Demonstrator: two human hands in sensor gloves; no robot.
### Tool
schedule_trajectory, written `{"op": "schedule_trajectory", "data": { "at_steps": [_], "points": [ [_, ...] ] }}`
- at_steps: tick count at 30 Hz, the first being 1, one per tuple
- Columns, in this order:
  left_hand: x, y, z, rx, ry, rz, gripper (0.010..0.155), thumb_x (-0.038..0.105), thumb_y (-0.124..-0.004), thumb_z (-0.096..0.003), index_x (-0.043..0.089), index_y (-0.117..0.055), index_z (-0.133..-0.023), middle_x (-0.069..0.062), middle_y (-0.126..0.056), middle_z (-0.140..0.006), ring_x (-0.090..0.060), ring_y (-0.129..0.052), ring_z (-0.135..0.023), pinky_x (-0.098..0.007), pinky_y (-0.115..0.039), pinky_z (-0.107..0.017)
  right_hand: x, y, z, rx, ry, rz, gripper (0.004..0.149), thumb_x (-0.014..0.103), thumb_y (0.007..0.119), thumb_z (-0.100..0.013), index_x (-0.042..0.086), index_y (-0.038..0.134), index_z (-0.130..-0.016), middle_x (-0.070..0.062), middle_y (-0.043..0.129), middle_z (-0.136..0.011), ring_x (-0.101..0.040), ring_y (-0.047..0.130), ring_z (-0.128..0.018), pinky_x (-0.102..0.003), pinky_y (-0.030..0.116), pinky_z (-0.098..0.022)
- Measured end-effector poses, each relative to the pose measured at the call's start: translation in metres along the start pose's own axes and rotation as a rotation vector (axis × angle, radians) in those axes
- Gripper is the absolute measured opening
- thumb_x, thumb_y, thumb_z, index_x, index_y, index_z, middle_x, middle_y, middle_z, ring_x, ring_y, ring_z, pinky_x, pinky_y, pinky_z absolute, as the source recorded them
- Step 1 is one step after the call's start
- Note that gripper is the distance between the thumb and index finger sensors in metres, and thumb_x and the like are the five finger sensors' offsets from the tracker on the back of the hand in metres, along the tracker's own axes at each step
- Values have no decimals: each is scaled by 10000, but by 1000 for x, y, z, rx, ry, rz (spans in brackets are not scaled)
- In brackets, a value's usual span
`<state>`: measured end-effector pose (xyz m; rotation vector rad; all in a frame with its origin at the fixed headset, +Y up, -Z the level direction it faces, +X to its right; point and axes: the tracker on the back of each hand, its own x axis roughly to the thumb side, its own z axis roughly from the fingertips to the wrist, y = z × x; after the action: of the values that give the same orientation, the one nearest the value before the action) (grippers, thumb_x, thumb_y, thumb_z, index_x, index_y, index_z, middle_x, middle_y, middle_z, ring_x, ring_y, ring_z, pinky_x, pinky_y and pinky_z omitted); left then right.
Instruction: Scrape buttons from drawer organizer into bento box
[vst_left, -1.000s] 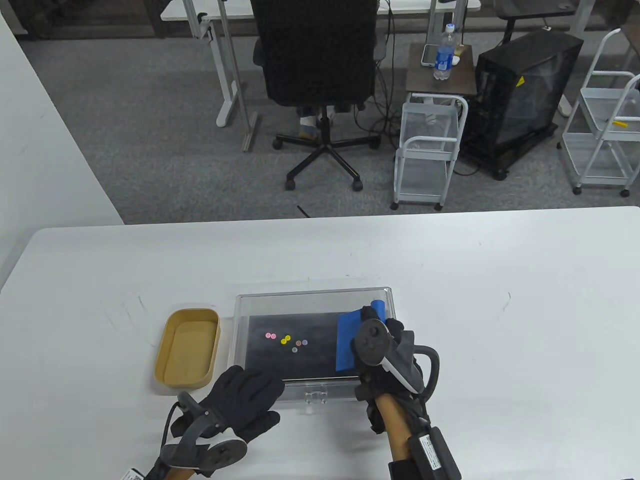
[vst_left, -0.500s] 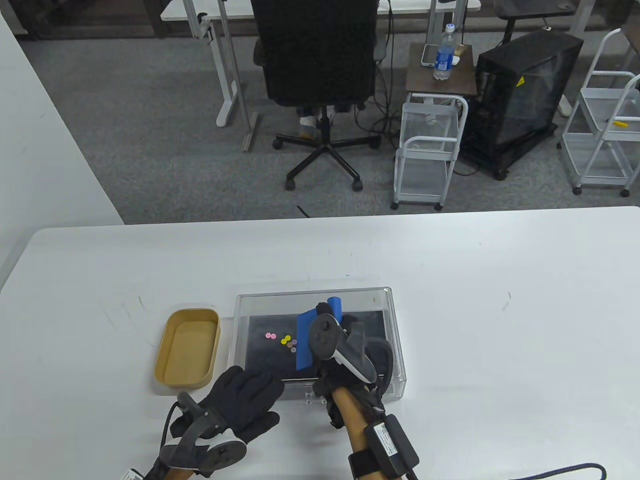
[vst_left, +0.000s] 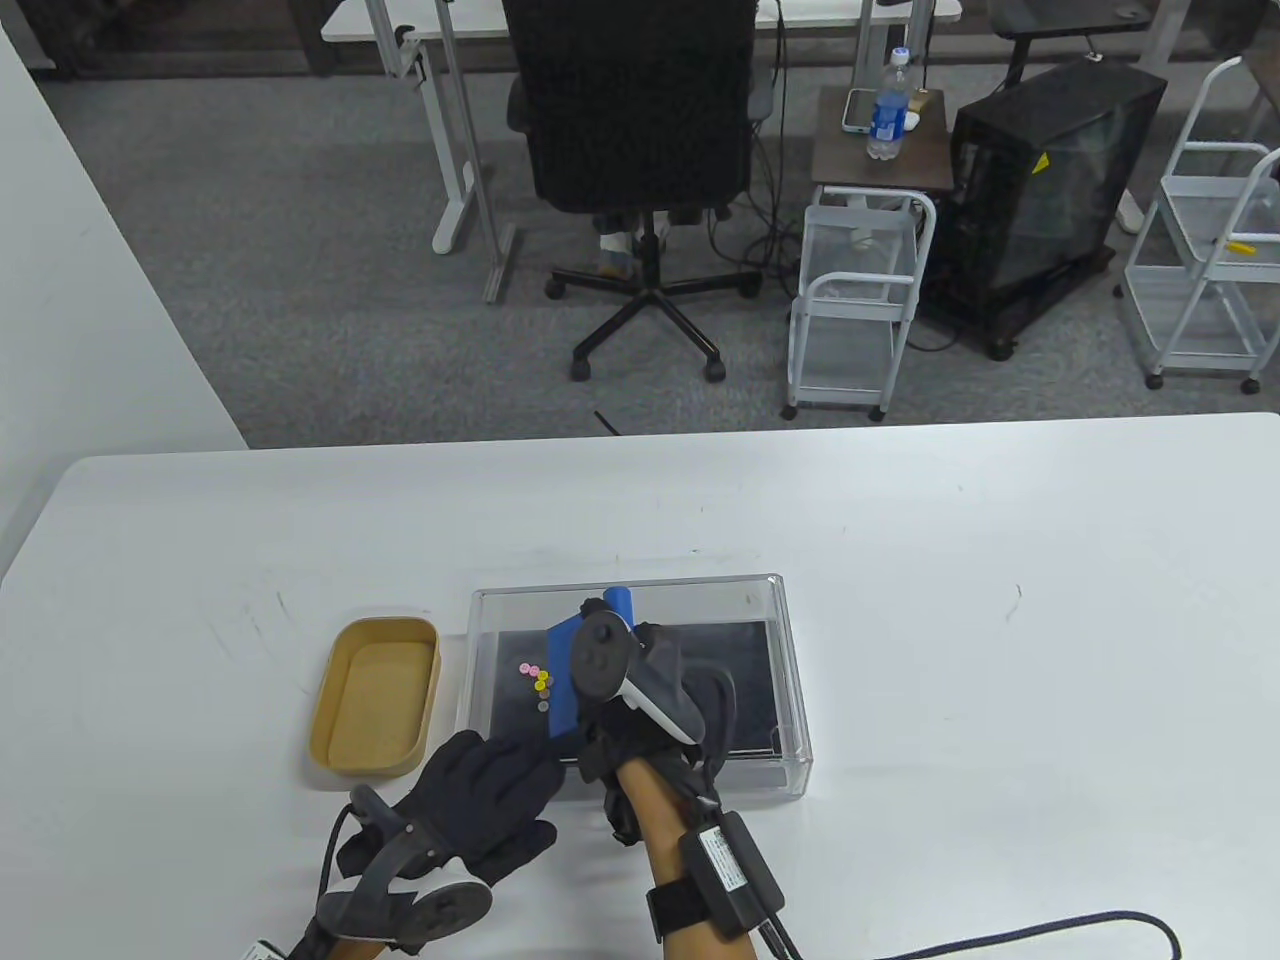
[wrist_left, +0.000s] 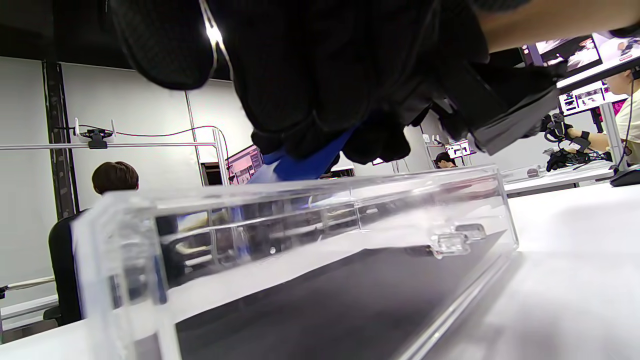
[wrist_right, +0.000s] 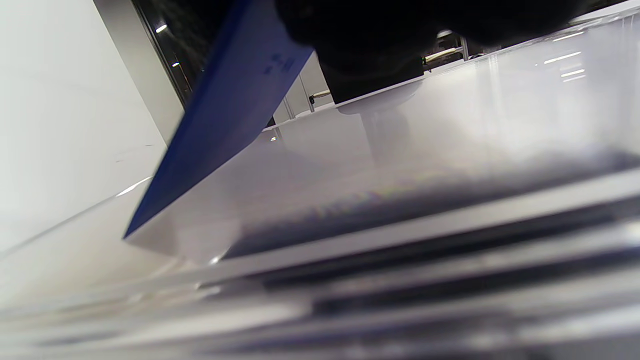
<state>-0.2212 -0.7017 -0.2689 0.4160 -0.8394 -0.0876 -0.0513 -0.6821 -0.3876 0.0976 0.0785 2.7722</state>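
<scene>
Buttons (vst_left: 537, 683) looked light and skittery beside the blue scraper (vst_left: 562, 680), which the right hand (vst_left: 640, 700) gripped; the left hand (vst_left: 490, 790), fingers together, rested on the organizer (vst_left: 780, 690).

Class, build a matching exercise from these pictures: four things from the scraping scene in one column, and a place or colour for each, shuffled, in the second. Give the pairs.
Things:
1. bento box
2. scraper
3. buttons
4. left hand

Descriptions:
A. blue, held by the right hand
B. tan, left of the drawer organizer
C. at the organizer's near left corner
D. small, coloured, on the organizer's dark floor

Pairs: 1-B, 2-A, 3-D, 4-C
</scene>
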Motion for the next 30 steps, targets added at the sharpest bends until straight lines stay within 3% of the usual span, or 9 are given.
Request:
{"op": "schedule_trajectory", "data": {
  "at_steps": [24,30],
  "points": [
    [-6,3,0,-59,42,-41,572,583,-522,-545,309,-731,-1000,53,-886,-962,-224,-976,-854,-558,-760,-677,42,20,-7,56,-104,-7,694,366,736,-552,200,320,-1083,-307,605,-920,-120,890,-362,-289,854,-219],
    [-8,3,0,-65,53,-28,568,581,-522,-546,317,-733,-1002,52,-887,-962,-221,-978,-853,-557,-759,-678,32,18,-5,37,-83,-59,702,396,732,-546,211,315,-1079,-288,609,-917,-100,889,-358,-268,856,-216]
  ]
}}
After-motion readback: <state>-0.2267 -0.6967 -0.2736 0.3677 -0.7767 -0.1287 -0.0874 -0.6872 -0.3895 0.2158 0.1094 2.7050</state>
